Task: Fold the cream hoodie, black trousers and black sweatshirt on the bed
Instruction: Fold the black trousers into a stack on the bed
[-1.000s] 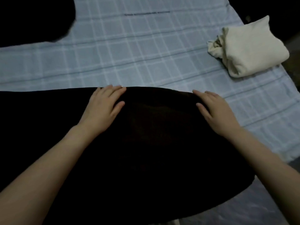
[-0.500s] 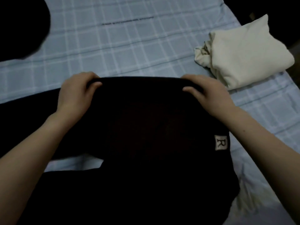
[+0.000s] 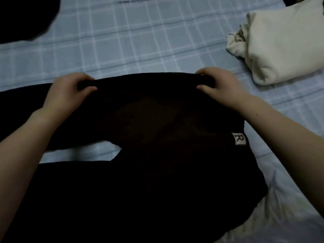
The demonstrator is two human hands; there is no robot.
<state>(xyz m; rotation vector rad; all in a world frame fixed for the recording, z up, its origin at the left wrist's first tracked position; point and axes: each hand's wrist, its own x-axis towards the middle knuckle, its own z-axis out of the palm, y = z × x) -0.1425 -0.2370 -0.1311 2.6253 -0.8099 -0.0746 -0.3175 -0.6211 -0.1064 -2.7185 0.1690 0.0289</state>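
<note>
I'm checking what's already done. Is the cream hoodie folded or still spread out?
Folded. The cream hoodie sits as a compact bundle on the checked bedsheet, at the right, apart from both hands; some fabric bunches loosely at its left end.

dark and pale cloth showing over a checked bed

a black fabric garment [image 3: 157, 155] is carrying a white patch with a black letter r [image 3: 239, 139]; the light blue sheet with a white grid check [image 3: 140, 41] is lying beside a cream folded hoodie [image 3: 284, 44].
</note>
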